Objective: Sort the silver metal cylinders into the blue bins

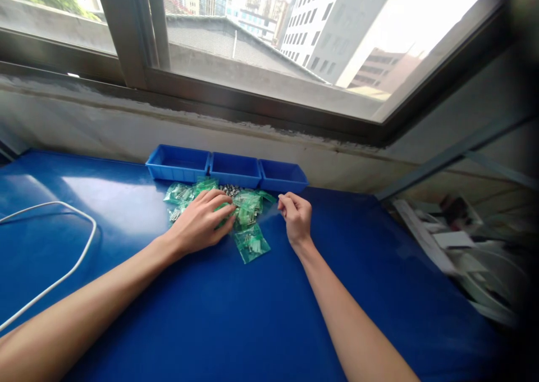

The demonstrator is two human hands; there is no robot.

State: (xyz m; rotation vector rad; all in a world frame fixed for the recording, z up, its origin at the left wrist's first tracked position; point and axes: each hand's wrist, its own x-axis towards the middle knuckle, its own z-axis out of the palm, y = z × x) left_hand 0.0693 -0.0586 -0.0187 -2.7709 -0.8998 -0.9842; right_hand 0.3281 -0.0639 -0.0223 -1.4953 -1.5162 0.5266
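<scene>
- While the left hand (206,216) lies over the left and middle of the pile of green zip bags (248,203), its fingers are bent and slightly apart, touching the bags; whether they pinch one, I cannot tell.
- Just right of the pile, the right hand (298,219) is loosely curled, thumb and forefinger together; whether anything is between those fingers is too small to tell.
- On the near side of the pile, one green bag of small metal parts (252,244) lies tilted and flat, no clear long axis; it sits nearer the left hand's fingers, to their right and toward the person.
- At the pile's far edge are loose dark metal parts (231,190).
- Just beyond the pile, three blue bins (236,180) stand in a row on the blue bench (210,320).
</scene>
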